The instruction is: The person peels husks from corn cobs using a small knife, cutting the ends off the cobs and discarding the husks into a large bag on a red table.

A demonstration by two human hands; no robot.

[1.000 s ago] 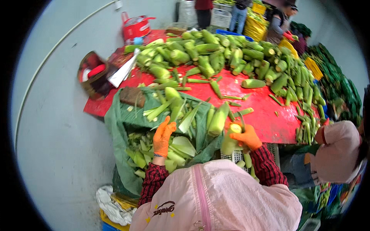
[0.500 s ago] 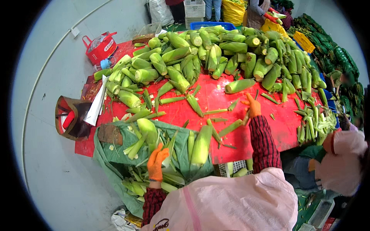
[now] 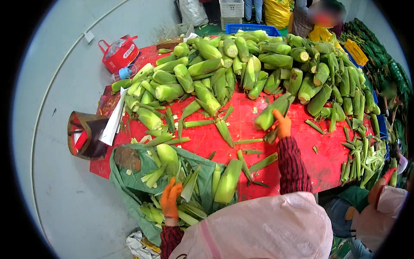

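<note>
My right hand (image 3: pixel 282 124), in an orange glove, grips the lower end of a green ear of corn (image 3: pixel 275 111) in its husk. The ear is tilted up and slightly blurred at the near edge of a large corn pile (image 3: pixel 207 64). In a similar glove, my left hand (image 3: pixel 171 199) is held with fingers stretched, holding nothing I can see. It hovers by loose husk leaves (image 3: pixel 190 183) over a green cloth (image 3: pixel 129 187). Close by are a pale-green ear (image 3: pixel 168 157) and a larger husked piece (image 3: pixel 228 181) on the cloth's edge.
The red-covered table (image 3: pixel 297 166) bears scattered leaves and a heap of cut stalk ends (image 3: pixel 366 157) at right. A brown bag (image 3: pixel 86 136), white paper (image 3: pixel 113 121) and red bag (image 3: pixel 120 54) line the left side. Co-workers stand at the far side and lower right.
My right hand has reached the single ear, closed on it and raised its near end. The left hand stays over the loose leaves. The whole view has shifted slightly.
</note>
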